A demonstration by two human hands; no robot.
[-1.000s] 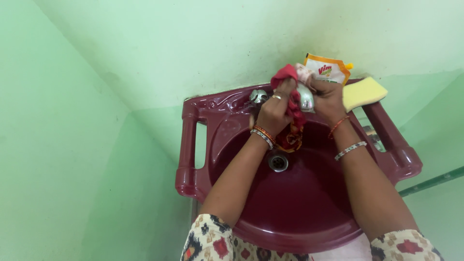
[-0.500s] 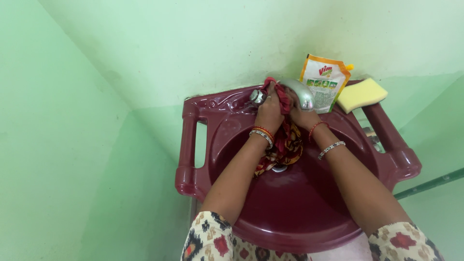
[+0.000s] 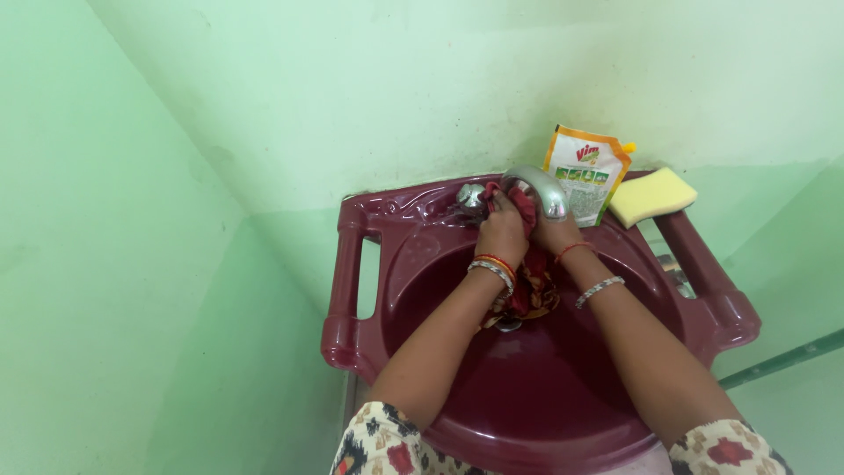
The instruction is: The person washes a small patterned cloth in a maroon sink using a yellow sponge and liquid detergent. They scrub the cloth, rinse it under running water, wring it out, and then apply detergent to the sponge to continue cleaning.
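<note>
We have both our left hand (image 3: 503, 230) and right hand (image 3: 552, 233) clenched on the red cloth (image 3: 526, 280) bunched under the tap (image 3: 538, 187) at the sink's (image 3: 352, 264) far edge; it looks soft, light, limp, best gripped in folds.

Glossy plastic basin (image 3: 369, 343), shiny metal tap (image 3: 538, 185)

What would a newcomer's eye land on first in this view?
The dark maroon sink against pale green walls, filling the centre. At its back rim, the left hand and right hand press a red patterned cloth around the base of the chrome tap. To the right stand a soap pouch and a yellow sponge.
</note>
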